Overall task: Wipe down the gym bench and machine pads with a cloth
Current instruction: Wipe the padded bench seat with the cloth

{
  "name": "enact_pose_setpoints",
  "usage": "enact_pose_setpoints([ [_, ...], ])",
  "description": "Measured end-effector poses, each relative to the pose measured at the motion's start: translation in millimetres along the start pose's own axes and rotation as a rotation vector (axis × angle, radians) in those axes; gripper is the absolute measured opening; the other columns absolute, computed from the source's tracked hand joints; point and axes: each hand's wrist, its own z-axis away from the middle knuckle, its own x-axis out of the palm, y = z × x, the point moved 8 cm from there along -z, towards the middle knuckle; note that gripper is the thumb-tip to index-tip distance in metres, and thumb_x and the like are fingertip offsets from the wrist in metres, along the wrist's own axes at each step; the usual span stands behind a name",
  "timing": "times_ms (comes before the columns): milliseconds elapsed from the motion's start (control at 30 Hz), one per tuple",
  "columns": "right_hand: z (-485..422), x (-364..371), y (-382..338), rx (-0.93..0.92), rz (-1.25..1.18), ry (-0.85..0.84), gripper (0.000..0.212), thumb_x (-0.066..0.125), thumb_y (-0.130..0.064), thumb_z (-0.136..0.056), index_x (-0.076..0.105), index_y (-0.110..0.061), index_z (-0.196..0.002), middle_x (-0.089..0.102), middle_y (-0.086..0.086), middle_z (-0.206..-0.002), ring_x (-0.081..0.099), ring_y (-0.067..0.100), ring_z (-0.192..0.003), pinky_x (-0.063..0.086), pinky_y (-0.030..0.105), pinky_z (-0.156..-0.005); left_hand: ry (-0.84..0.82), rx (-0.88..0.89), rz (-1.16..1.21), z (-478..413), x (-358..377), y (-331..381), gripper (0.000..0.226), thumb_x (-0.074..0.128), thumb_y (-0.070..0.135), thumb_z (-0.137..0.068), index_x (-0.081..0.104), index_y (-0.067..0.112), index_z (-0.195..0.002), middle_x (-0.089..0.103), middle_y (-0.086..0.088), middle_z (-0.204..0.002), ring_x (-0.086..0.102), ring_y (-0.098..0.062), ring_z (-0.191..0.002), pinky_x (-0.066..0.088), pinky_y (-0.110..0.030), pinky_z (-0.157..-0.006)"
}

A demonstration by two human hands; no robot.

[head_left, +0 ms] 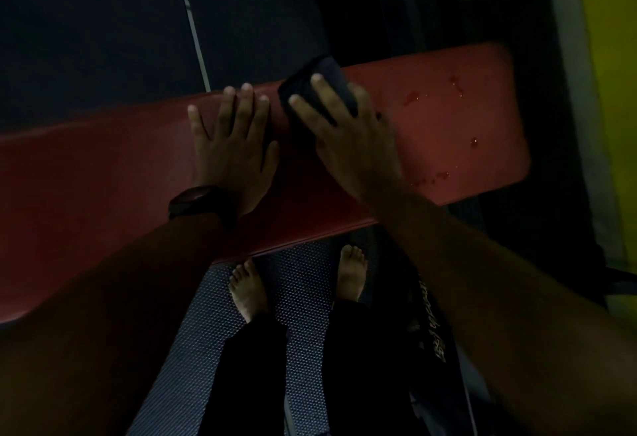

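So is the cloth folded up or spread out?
Folded or bunched: the cloth is a compact dark pad pressed under the right hand on the bench, not laid out flat.

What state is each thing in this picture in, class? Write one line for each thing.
bench: red pad, partly wet.
water drops: lying unwiped on the bench's right end.
cloth: dark, bunched, pressed onto the bench.
right hand: fingers spread, pressing the cloth.
left hand: flat on the bench, fingers straight.
watch: worn on the left wrist.
feet: bare, standing on the floor mat.
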Motion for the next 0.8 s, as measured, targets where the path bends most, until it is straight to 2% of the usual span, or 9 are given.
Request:
enact_pose_setpoints([
  [133, 16.8, -5.0, 40.2, 0.471, -0.072, 0.073, 0.064, 0.054, -0.036, -0.096, 0.032, -0.041, -0.156, 0.026, -0.001, -0.166, 0.04, 0.04, -0.137, 0.046, 0.058, -0.09, -0.006, 0.003, -0.009, 0.9, 0.4, 2.2, 0.071, 0.018, 0.048, -0.1, 0.02, 0.013, -0.161, 0.013, -0.01, -0.17, 0.006, -0.029, -0.157, 0.004, -0.071, -0.117],
  [233, 54.1, -2.3, 2.8, 0.73, -0.137, 0.092, 0.07, 0.062, -0.036, -0.094, 0.032, -0.039, -0.157, 0.024, -0.001, -0.167, 0.038, 0.041, -0.137, 0.046, 0.059, -0.091, -0.025, 0.001, 0.002, 3.6, 2.5, 8.2, 0.071, 0.018, 0.05, -0.101, 0.018, 0.013, -0.161, 0.009, -0.01, -0.17, 0.003, -0.03, -0.157, 0.002, -0.07, -0.117],
  [300, 63.0, -2.8, -34.1, 0.595, -0.172, 0.146, 0.066, 0.064, -0.036, -0.091, 0.041, -0.036, -0.153, 0.034, 0.001, -0.163, 0.045, 0.043, -0.133, 0.047, 0.057, -0.087, -0.04, 0.027, 0.001, 6.5, 4.5, 13.4, 0.07, 0.018, 0.049, -0.102, 0.016, 0.012, -0.162, 0.007, -0.01, -0.17, 0.001, -0.031, -0.157, 0.0, -0.07, -0.117],
  [367, 51.7, -5.1, -50.5, 0.247, -0.118, 0.178, 0.058, 0.059, -0.036, -0.094, 0.046, -0.037, -0.15, 0.042, 0.001, -0.159, 0.051, 0.043, -0.127, 0.048, 0.052, -0.082, -0.044, 0.034, -0.022, 10.2, 5.9, 15.1, 0.072, 0.013, 0.049, -0.102, 0.016, 0.009, -0.162, 0.007, -0.012, -0.17, 0.001, -0.031, -0.157, 0.002, -0.069, -0.118],
  [467, 21.9, -5.2, -14.5, -0.044, 0.082, 0.129, 0.059, 0.046, -0.036, -0.093, 0.042, -0.04, -0.152, 0.041, -0.001, -0.16, 0.055, 0.039, -0.124, 0.05, 0.047, -0.078, -0.031, 0.038, -0.044, 14.1, 5.4, 15.1, 0.074, 0.013, 0.048, -0.099, 0.019, 0.008, -0.161, 0.01, -0.013, -0.17, 0.005, -0.031, -0.157, 0.005, -0.069, -0.119],
  [533, 17.0, -7.9, 15.8, 0.074, 0.098, 0.112, 0.06, 0.044, -0.038, -0.093, 0.039, -0.041, -0.153, 0.038, 0.0, -0.161, 0.053, 0.04, -0.127, 0.049, 0.048, -0.079, -0.032, 0.04, -0.039, 13.8, 5.3, 15.9, 0.071, 0.018, 0.047, -0.101, 0.017, 0.009, -0.161, 0.01, -0.012, -0.17, 0.004, -0.031, -0.157, 0.005, -0.069, -0.119],
  [700, 77.9, -2.3, 8.6, 0.71, -0.107, 0.146, 0.071, 0.064, -0.038, -0.091, 0.036, -0.037, -0.155, 0.029, 0.001, -0.165, 0.043, 0.04, -0.134, 0.047, 0.057, -0.089, -0.036, 0.033, -0.015, 16.1, 4.7, 25.3, 0.07, 0.021, 0.048, -0.102, 0.016, 0.011, -0.161, 0.008, -0.011, -0.17, 0.003, -0.031, -0.157, 0.003, -0.068, -0.119],
  [767, 94.9, -2.6, -27.6, 0.693, -0.141, 0.188, 0.067, 0.066, -0.037, -0.089, 0.045, -0.035, -0.152, 0.037, 0.002, -0.162, 0.048, 0.043, -0.129, 0.048, 0.057, -0.086, -0.03, 0.077, -0.014, 17.7, 4.9, 32.4, 0.072, 0.018, 0.049, -0.1, 0.018, 0.01, -0.161, 0.012, -0.012, -0.169, 0.006, -0.033, -0.156, 0.005, -0.07, -0.117],
  [800, 96.8, -1.6, -46.1, 0.579, -0.133, 0.184, 0.063, 0.064, -0.038, -0.09, 0.047, -0.034, -0.151, 0.039, 0.003, -0.161, 0.05, 0.044, -0.128, 0.048, 0.056, -0.085, -0.034, 0.089, -0.016, 18.7, 6.1, 33.5, 0.073, 0.016, 0.048, -0.099, 0.019, 0.009, -0.16, 0.013, -0.013, -0.169, 0.007, -0.034, -0.156, 0.006, -0.07, -0.117],
])
